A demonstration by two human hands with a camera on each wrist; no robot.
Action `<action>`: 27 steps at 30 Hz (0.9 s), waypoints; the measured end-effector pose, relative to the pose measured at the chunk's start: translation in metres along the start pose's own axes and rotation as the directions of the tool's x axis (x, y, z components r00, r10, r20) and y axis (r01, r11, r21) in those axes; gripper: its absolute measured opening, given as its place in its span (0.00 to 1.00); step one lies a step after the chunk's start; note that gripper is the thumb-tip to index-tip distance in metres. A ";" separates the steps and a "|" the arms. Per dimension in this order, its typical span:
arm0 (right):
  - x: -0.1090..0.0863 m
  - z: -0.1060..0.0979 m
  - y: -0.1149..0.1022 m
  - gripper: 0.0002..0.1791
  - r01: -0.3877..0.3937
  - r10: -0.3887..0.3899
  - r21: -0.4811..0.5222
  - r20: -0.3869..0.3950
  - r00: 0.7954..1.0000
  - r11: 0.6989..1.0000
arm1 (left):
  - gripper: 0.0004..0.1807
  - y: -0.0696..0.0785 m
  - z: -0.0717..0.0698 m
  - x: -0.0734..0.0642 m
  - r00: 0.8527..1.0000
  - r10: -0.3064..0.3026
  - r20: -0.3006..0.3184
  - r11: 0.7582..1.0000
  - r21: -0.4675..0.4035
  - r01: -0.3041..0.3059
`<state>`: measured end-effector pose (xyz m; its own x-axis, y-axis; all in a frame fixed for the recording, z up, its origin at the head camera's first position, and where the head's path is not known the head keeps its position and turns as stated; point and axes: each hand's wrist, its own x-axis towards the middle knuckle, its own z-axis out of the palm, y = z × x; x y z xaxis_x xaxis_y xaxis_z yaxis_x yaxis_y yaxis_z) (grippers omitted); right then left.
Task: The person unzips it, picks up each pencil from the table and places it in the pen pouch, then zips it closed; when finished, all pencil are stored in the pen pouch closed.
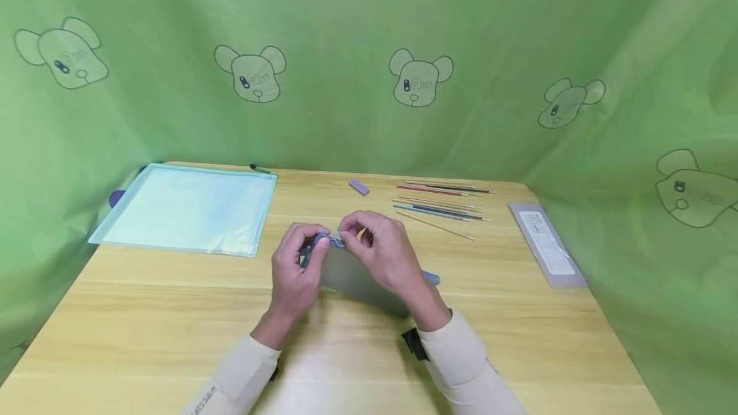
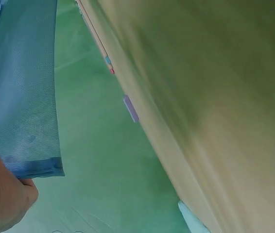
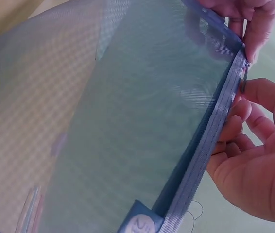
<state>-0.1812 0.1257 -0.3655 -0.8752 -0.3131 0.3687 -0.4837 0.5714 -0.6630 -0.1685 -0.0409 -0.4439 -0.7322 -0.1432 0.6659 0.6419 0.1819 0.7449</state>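
The left hand [image 1: 296,271] is gripping the mesh pouch [image 1: 360,282] at one corner, and the right hand [image 1: 385,253] is pinching the zip pull [image 3: 246,79] close by. The pouch is hanging between both hands over the table [image 1: 173,325]. From it, the eraser [image 1: 359,187] is lying at 12 o'clock, pencils [image 1: 441,209] at 1, the case [image 1: 548,245] near 3, the clear bag [image 1: 190,210] at 10.

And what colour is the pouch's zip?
The zip is greyish blue, clearest in the right wrist view.

Bright light, glare on table [image 1: 311,386], soft shadows
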 end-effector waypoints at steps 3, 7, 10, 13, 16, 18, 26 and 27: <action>-0.001 0.000 0.001 0.03 0.011 -0.011 -0.010 0.004 1.000 1.000 | 0.05 0.000 0.001 -0.003 1.000 -0.020 -0.008 1.000 -0.009 0.020; -0.003 0.000 0.002 0.03 0.014 -0.014 -0.037 0.001 1.000 0.999 | 0.05 0.001 0.001 -0.005 0.999 -0.037 -0.035 0.999 -0.008 0.037; -0.004 -0.001 0.004 0.03 0.013 -0.013 -0.065 -0.004 1.000 0.998 | 0.05 0.001 0.001 -0.005 0.998 -0.042 -0.046 0.999 -0.003 0.042; -0.005 -0.003 0.005 0.03 0.008 -0.008 -0.081 0.003 1.000 0.997 | 0.05 0.000 -0.002 -0.005 0.996 -0.059 -0.059 0.998 -0.016 0.058; -0.006 -0.005 0.006 0.03 -0.004 0.005 -0.108 0.011 1.000 0.994 | 0.05 -0.002 -0.007 -0.004 0.993 -0.076 -0.085 0.996 -0.041 0.073; -0.007 -0.006 0.008 0.04 -0.019 0.021 -0.124 0.012 1.000 0.992 | 0.05 -0.003 -0.012 -0.003 0.992 -0.078 -0.097 0.996 -0.049 0.073; -0.015 -0.017 0.024 0.04 -0.087 0.095 -0.177 0.036 0.995 0.980 | 0.06 -0.007 -0.031 -0.001 0.991 -0.050 -0.123 0.999 -0.009 0.049; -0.017 -0.019 0.027 0.04 -0.096 0.104 -0.184 0.037 0.994 0.978 | 0.06 -0.007 -0.033 0.000 0.990 -0.051 -0.128 0.999 -0.005 0.050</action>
<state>-0.1794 0.1605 -0.3769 -0.9204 -0.2797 0.2732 -0.3888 0.7285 -0.5640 -0.1657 -0.0747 -0.4480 -0.7285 -0.2756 0.6272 0.6054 0.1695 0.7777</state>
